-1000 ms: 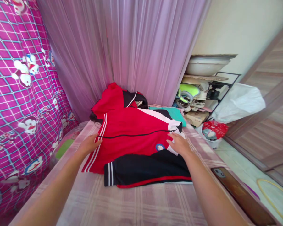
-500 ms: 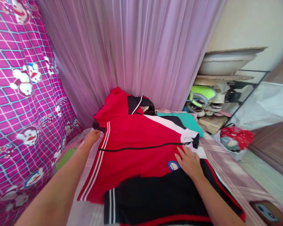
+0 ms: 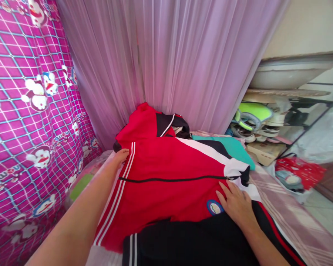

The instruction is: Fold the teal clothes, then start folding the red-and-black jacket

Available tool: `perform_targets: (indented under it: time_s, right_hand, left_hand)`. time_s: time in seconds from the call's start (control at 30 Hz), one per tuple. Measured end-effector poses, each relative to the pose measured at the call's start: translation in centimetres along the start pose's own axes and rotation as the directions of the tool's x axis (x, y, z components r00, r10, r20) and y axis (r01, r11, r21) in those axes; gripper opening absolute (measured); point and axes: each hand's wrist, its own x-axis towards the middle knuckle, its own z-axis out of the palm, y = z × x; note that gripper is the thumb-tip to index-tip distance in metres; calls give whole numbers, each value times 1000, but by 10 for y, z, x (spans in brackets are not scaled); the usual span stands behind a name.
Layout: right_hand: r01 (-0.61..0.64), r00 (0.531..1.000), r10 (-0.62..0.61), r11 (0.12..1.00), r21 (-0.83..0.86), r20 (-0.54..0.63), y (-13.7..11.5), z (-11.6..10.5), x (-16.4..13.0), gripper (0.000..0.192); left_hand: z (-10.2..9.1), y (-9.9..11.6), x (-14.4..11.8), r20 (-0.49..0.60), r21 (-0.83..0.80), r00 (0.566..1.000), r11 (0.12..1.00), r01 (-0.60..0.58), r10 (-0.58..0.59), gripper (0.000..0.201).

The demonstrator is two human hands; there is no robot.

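Observation:
A red, black and white zip-up jacket lies spread on the bed, its hem with two white stripes at the left and its collar at the right. A black zip line runs across its red front, and a round blue badge sits on the chest. My left hand is at the upper corner of the hem, fingers closed together on the cloth's edge. On the chest by the collar, my right hand rests flat with its fingers apart. A black sleeve with white stripes at its cuff lies across the near side.
Behind the jacket sit a red and black garment and folded teal cloth. A purple curtain hangs at the back, a pink patterned one at the left. Right stands a rack with shoes; a red bag is beside it.
My left hand has moved right and a little away from me onto the hem edge. My right hand stays flat by the collar. The whole view has shifted slightly.

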Motion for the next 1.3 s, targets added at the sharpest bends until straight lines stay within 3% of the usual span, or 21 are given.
perform_targets:
  time_s: [0.23, 0.37, 0.47, 0.6, 0.8, 0.9, 0.97, 1.03, 1.1, 1.13, 1.23, 1.3]
  right_hand:
    - [20, 1000, -19, 1000, -21, 18, 7, 7, 1, 48]
    - [36, 999, -36, 999, -38, 18, 7, 6, 0, 51]
    - [21, 1000, -21, 999, -31, 15, 5, 5, 0, 50]
    - [-14, 1000, 15, 1000, -24, 17, 2, 2, 0, 48]
    - [-19, 1000, 19, 998, -60, 3, -4, -5, -2, 49]
    - [-31, 1000, 31, 997, -66, -2, -7, -8, -2, 47]
    - [-35, 999, 35, 998, -61, 2, -8, -9, -2, 47]
    - [-36, 999, 36, 998, -56, 12, -10, -11, -3, 48]
    - [-34, 999, 35, 998, -59, 24, -12, -15, -4, 47]
    - [-33, 999, 35, 997, -66, 31, -14, -18, -4, 47]
    - [-29, 996, 37, 994, -105, 83, -19, -38, 3, 46]
    - [-10, 983, 33, 992, -126, 183, -23, -59, 19, 43]
  left_hand:
    - [-1, 9, -5, 109, -159, 993, 986, 53, -35, 22]
    - [4, 14, -6, 27, -142, 1000, 990, 9, -5, 24]
    - [4, 19, -4, -109, -70, 993, 996, -57, 49, 22]
    - [-6, 24, -5, -284, 93, 949, 989, -112, 134, 30]
    - [0, 15, -18, -283, 276, 942, 956, -102, 182, 42]
    - [11, 11, -29, -298, 412, 901, 894, -177, 316, 59]
    - [23, 9, -40, -247, 505, 849, 810, -298, 467, 63]
    - [39, 4, -56, -60, 536, 825, 715, -448, 562, 56]
    - [58, -5, -77, 186, 521, 806, 639, -565, 561, 47]
    - [68, -11, -87, 251, 525, 800, 618, -585, 545, 47]
    - [92, -28, -112, 250, 576, 790, 570, -586, 560, 58]
    - [99, -37, -118, 220, 611, 776, 537, -582, 592, 62]
